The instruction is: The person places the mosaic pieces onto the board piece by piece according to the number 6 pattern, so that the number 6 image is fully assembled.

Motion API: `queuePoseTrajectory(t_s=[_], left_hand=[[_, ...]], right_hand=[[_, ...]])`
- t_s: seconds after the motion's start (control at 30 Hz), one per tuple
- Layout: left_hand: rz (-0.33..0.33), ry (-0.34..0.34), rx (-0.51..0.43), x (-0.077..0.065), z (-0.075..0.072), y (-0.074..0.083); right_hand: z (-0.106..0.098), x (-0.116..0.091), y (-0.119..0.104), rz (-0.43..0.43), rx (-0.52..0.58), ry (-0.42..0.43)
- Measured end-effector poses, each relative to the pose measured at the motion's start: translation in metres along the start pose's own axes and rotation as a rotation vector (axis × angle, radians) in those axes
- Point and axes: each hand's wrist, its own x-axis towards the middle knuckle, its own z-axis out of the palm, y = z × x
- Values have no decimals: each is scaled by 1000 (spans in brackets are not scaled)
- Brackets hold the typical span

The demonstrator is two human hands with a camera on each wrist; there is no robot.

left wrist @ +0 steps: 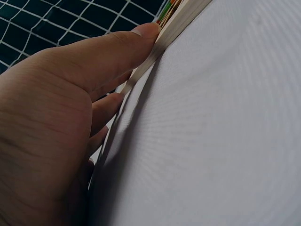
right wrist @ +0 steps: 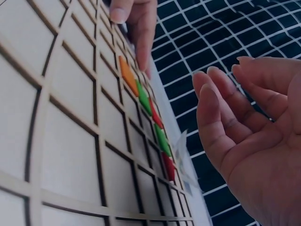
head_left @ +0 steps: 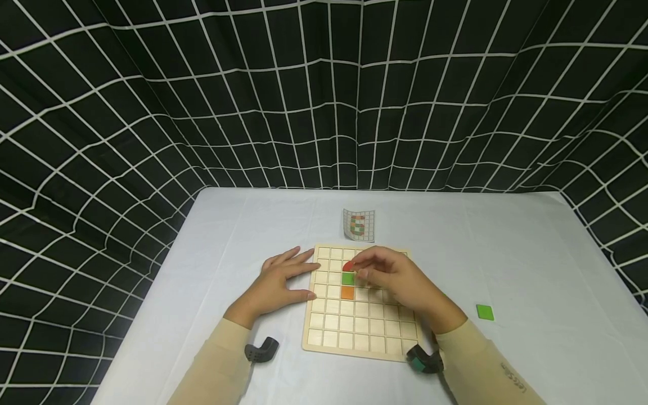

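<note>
Beige sleeves (head_left: 215, 365) reach in from the near side, leading to two hands held apart. Fingers spread, the left hand (head_left: 277, 284) touches the left edge of a pale wooden grid board (head_left: 331, 322). The right hand (head_left: 392, 275) hovers over it, fingers loosely bent, gripping nothing visible. Set in the board's square compartments, just beside the right fingertips, are an orange square (head_left: 347, 292), a green square (head_left: 348, 278) and a partly hidden red piece (head_left: 347, 266) with a curved edge; the right wrist view shows another green piece (right wrist: 162, 140) and red piece farther along. Beyond lies a patterned grid card (head_left: 359, 226); well to the right, a loose green tile (head_left: 485, 312).
</note>
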Motion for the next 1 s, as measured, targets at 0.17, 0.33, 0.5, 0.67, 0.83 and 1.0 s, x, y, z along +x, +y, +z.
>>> queuePoseTrajectory(t_s=[0.17,0.33,0.5,0.67,0.83,1.0], left_hand=[[-6,-4,-4,0,0,0],[-11,-7,-10,0,1,-2],[-11,-2,-10,1,1,-2],[-9,-2,-11,0,1,-2],[-6,-2,-10,0,1,-3],[1,-2,-8,0,0,-2]], right_hand=[[-4,-3,-5,-29,34,14],[-10,-6,-10,-42,41,36],[-17,-9,-16,-35,40,81],[-25,-12,-22,-35,12,114],[-32,-15,-27,-56,-6,126],[-40,-17,-30,-98,-34,155]])
